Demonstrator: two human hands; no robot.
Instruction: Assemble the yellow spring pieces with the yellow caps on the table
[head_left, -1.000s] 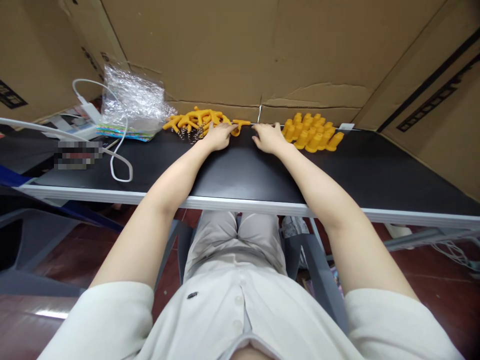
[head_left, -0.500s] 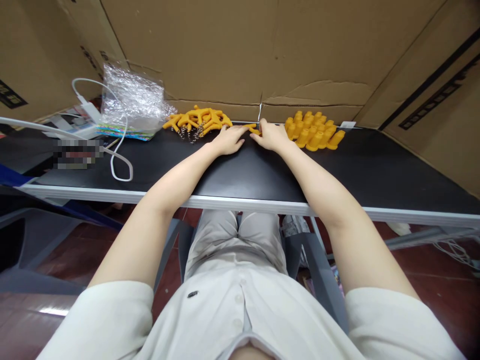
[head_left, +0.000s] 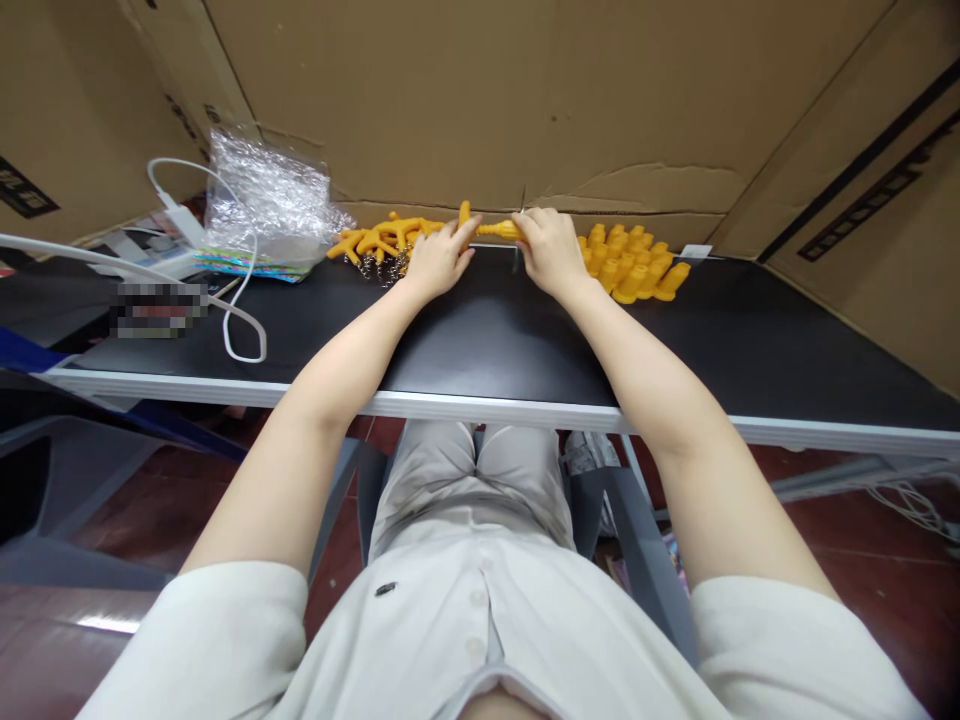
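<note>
Yellow handle (head_left: 466, 214) and tapered yellow sleeve (head_left: 508, 230), held end to end over the black tabletop (head_left: 495, 335) at upper centre of the frame: handle grasped in the left hand (head_left: 437, 262), thicker end of the sleeve clasped in the right hand (head_left: 555, 250), fit between the two too small to tell. Just beside the hands, a heap of like handles (head_left: 386, 233) with metal spirals (head_left: 365, 267), left of centre, and a cluster of sleeves (head_left: 631, 268), right of centre; beyond, a brown cardboard wall (head_left: 450, 100) across the top of the frame.
</note>
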